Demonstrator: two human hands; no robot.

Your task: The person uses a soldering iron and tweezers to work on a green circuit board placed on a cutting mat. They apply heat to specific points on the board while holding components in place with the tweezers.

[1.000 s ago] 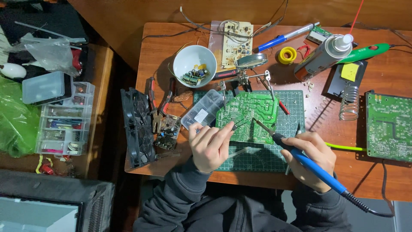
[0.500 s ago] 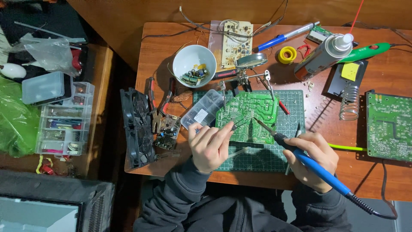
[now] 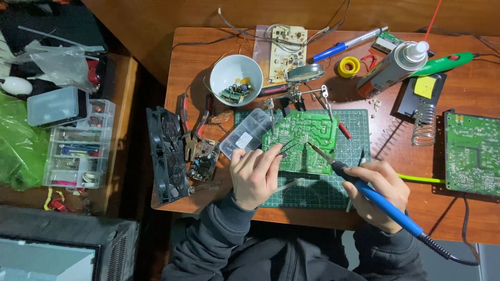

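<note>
Green circuit board (image 3: 304,138) sits clamped at the counter's (image 3: 208,62) centre; the left hand (image 3: 255,174) pinches tweezers (image 3: 285,147) on it while the right hand (image 3: 376,193), at four o'clock, grips the blue soldering iron (image 3: 364,190). A slipping hot tip could bridge neighbouring joints or burn the left fingers (image 3: 271,155) just beside it.

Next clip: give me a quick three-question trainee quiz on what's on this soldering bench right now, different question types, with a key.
1. True or false: the right hand holds a blue-handled soldering iron with its tip at the green circuit board.
2. What does the left hand hold against the board? A) scissors B) tweezers C) a marker
3. Fill in: the white bowl of small parts stands on the ___ table.

Key: 1 true; 2 B; 3 wooden.
</note>
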